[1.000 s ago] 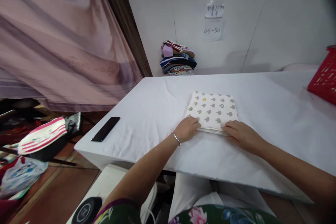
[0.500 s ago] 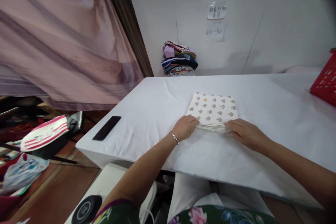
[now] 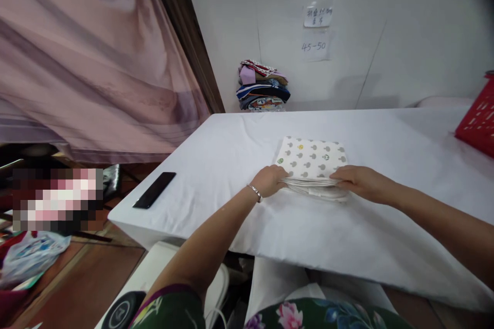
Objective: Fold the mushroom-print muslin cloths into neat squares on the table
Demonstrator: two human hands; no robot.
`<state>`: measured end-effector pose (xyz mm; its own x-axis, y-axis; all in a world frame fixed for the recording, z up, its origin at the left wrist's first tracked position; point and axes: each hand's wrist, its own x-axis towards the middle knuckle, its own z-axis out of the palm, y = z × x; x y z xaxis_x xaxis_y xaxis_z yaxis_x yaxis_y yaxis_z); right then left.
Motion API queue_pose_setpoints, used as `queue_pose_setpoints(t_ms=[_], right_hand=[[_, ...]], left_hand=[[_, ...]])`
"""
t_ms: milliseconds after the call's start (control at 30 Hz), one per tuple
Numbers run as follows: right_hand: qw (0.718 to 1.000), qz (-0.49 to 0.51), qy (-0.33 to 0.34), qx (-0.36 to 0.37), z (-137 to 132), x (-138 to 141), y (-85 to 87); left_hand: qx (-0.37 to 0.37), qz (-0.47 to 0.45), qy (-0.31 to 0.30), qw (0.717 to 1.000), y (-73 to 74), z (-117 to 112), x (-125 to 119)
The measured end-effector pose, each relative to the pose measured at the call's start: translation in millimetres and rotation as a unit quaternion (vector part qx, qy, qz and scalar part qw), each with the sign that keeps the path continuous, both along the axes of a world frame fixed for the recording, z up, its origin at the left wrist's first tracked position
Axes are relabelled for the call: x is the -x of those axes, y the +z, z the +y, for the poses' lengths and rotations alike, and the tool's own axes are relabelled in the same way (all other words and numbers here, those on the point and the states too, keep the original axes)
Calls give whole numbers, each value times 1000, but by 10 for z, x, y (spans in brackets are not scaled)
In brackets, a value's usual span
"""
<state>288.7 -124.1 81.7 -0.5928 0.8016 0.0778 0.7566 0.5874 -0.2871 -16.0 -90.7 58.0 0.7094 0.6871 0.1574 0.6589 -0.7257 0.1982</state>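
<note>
Head view: I see folded cloth [image 3: 312,158] on white table [image 3: 227,164], lying btwn and just beyond both hands, near edge running left to right; which axis is longer I can't tell, and neither hand is clearly nearer. L hand [image 3: 269,180] and R hand [image 3: 357,181], well apart, each pinch one near corner of its upper layers.
</note>
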Motion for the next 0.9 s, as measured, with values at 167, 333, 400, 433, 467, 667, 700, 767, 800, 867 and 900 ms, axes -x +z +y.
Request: queue_pose_setpoints(t_ms=[167,333,400,433,467,667,700,767,800,867,900], right_hand=[[999,11,17,46,-5,-4,56],[995,-9,82,-53,-207,-45,-234],[990,-14,93,-102,-267,-49,-353],[989,-17,89,-119,-282,-48,-399],[988,-19,81,-127,-287,-45,-431],[999,33,10,13,-73,-34,-196],[997,50,5,62,-9,-32,-99],[985,81,-20,153,125,-28,97],[976,91,-38,193,191,-27,186],[961,99,-69,248,318,-32,331],[957,98,-79,260,378,-39,387]], left_hand=[[64,-19,20,998,70,122,-10],[34,-31,-19,999,0,79,23],[8,-32,-29,999,-48,28,43],[-6,-30,-30,999,-72,1,51],[-18,-26,-29,999,-94,-23,58],[14,-46,-15,999,-52,15,35],[42,-53,-5,998,-7,54,23],[112,-63,32,991,100,145,0],[149,-67,53,985,158,193,-9],[216,-72,85,970,266,288,-20],[241,-74,96,963,315,335,-23]])
